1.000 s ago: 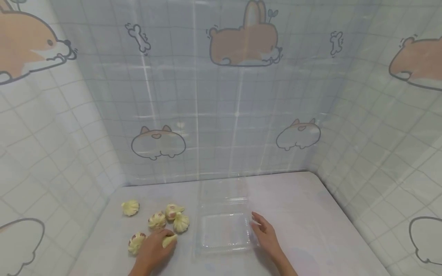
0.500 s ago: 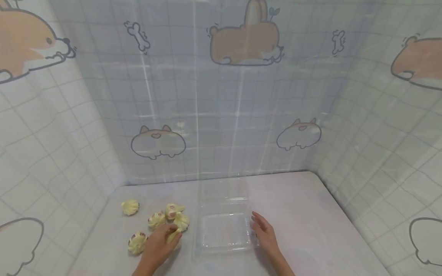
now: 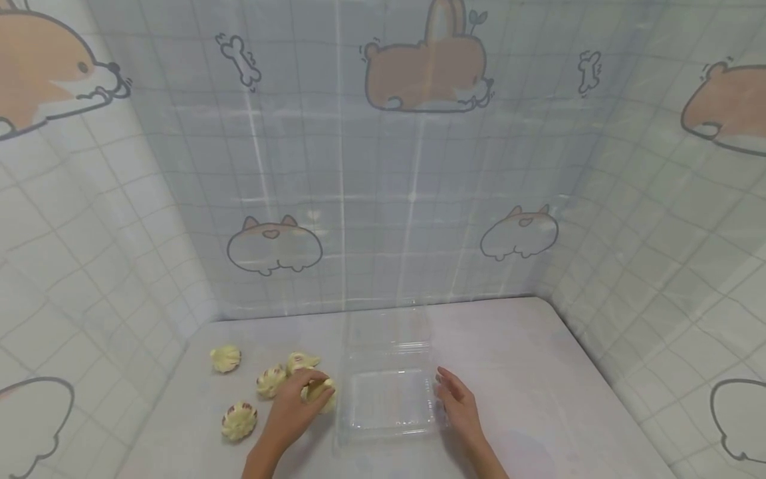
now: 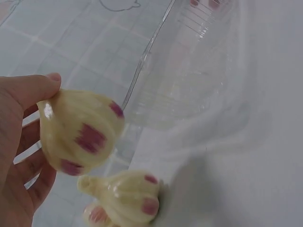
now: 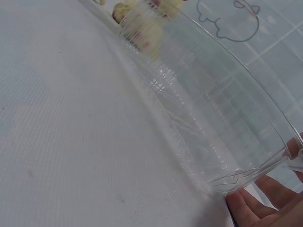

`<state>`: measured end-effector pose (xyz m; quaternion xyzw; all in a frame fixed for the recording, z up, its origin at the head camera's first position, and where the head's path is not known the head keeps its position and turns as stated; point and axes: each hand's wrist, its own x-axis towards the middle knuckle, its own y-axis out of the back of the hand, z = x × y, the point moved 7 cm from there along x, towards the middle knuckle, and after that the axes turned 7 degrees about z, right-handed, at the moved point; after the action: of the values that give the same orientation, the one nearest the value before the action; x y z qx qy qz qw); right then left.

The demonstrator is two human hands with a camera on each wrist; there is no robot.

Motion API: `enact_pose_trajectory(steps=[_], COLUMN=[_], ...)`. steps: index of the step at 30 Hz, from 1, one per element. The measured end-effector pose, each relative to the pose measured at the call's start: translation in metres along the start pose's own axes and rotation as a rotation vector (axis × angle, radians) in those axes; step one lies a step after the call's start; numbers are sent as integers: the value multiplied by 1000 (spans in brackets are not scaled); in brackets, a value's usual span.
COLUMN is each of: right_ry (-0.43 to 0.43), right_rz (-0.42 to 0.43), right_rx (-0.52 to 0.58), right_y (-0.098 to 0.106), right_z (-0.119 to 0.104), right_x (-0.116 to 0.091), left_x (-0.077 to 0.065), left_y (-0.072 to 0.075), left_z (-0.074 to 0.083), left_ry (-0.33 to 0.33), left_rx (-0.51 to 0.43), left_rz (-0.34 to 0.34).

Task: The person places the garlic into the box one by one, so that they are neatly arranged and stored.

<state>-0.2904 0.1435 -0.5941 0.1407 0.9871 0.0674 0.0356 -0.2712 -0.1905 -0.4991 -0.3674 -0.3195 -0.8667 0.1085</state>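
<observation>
My left hand (image 3: 290,409) holds a garlic bulb (image 4: 83,132), pale yellow with purple patches, raised just left of a clear plastic clamshell container (image 3: 389,402). In the left wrist view, the thumb and fingers pinch it near its stem end. Beneath it another garlic bulb (image 4: 128,198) lies on the table, mostly hidden by my hand in the head view. The container stands with its lid (image 3: 389,329) folded back. At its right side, my right hand (image 3: 459,402) holds the edge, with fingers (image 5: 274,191) against the outer corner in the right wrist view.
Left of the container lie more garlic bulbs: one at the back left (image 3: 225,358), one at the front left (image 3: 239,421), and a pair close to my left hand, including one with a stem (image 3: 302,362). Patterned curtain walls (image 3: 383,166) enclose the white table (image 3: 509,352).
My left hand has lifted the garlic bulb and carried it right and slightly away, towards the container. My right hand stays at the container's right edge.
</observation>
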Motion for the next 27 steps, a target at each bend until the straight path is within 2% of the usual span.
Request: enact_pose_trajectory(steps=[6, 11, 18, 27], right_ry=[-7, -4, 15, -20], right_rz=[-2, -3, 5, 14], right_rx=[22, 43, 50, 29], right_y=[-1, 0, 1, 1], right_z=[-1, 0, 2, 4], right_x=[-2, -2, 0, 1], left_x=[8, 12, 14, 16], left_y=[-8, -22, -44, -66], left_z=[2, 7, 12, 17], left_ry=[28, 8, 58, 63], left_rx=[-21, -75, -136, -173], left_rz=[10, -23, -66, -108])
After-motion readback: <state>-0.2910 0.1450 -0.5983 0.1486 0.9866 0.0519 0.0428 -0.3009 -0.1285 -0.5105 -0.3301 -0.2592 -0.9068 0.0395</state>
